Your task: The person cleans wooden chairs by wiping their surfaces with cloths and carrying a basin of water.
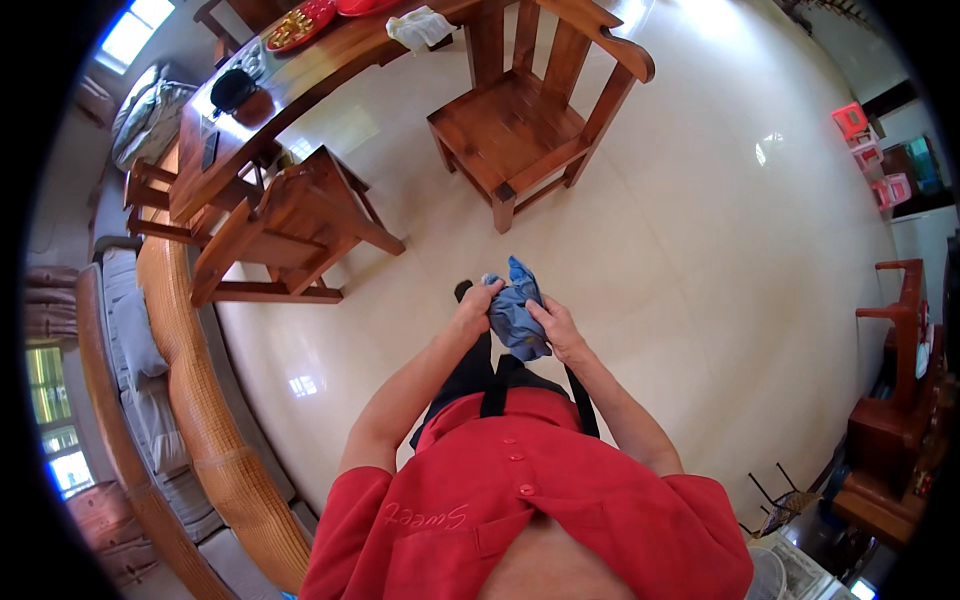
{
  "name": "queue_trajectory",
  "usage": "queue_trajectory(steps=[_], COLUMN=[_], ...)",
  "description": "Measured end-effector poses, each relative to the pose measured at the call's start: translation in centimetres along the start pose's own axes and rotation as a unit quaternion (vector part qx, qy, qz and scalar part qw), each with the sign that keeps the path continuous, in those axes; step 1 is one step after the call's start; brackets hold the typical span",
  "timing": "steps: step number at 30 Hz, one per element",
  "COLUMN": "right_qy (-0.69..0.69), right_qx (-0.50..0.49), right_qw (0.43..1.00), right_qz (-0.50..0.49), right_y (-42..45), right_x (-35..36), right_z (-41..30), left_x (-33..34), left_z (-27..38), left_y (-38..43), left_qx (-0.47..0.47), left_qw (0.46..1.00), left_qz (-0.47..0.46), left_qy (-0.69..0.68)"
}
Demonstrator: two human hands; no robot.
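A crumpled blue cloth [516, 319] is between my two hands, in front of my waist and over the tiled floor. My left hand [478, 304] grips its left edge, where a small paler bit shows by the fingertips. On the other side my right hand [556, 322] pinches the cloth between thumb and fingers. The cloth's top corner sticks up past both hands. Its lower folds hang near the dark trousers.
Ahead stands a wooden armchair [517, 127]; another wooden chair [300, 217] is at the left, beside a long wooden table [300, 94] bearing a red tray [311, 22] and a white cloth [420, 28]. A sofa [202, 360] runs along the left. Plastic stools [891, 191] are far right.
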State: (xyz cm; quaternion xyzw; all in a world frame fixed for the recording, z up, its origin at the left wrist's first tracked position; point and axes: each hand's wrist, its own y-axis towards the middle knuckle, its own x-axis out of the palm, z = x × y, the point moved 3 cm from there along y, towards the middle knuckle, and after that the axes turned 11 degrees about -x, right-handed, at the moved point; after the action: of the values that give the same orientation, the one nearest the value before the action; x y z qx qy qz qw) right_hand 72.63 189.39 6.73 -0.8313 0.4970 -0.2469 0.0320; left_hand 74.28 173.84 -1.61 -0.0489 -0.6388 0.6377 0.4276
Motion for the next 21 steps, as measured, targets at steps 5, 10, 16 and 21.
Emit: queue_trajectory(steps=[5, 10, 16, 21], right_qy=[-0.01, -0.065, 0.011, -0.381], right_qx=[0.007, -0.015, -0.033, -0.101], right_qw=[0.999, 0.995, 0.999, 0.904], right_qz=[0.035, 0.072, 0.038, 0.165], right_y=[9.3, 18.8, 30.9, 39.2], right_x=[-1.3, -0.5, 1.5, -8.5], right_z=[-0.4, -2.9, -7.6, -4.3], left_x=[3.0, 5.8, 2.1, 0.1], left_z=[8.4, 17.8, 26.6, 28.8], left_y=[2.2, 4.7, 7.2, 9.9], left_qx=[-0.017, -0.039, -0.051, -0.062], left_qw=[0.999, 0.993, 0.997, 0.99], left_qz=[-0.029, -0.112, 0.036, 0.093], left_qy=[-0.016, -0.016, 0.035, 0.082])
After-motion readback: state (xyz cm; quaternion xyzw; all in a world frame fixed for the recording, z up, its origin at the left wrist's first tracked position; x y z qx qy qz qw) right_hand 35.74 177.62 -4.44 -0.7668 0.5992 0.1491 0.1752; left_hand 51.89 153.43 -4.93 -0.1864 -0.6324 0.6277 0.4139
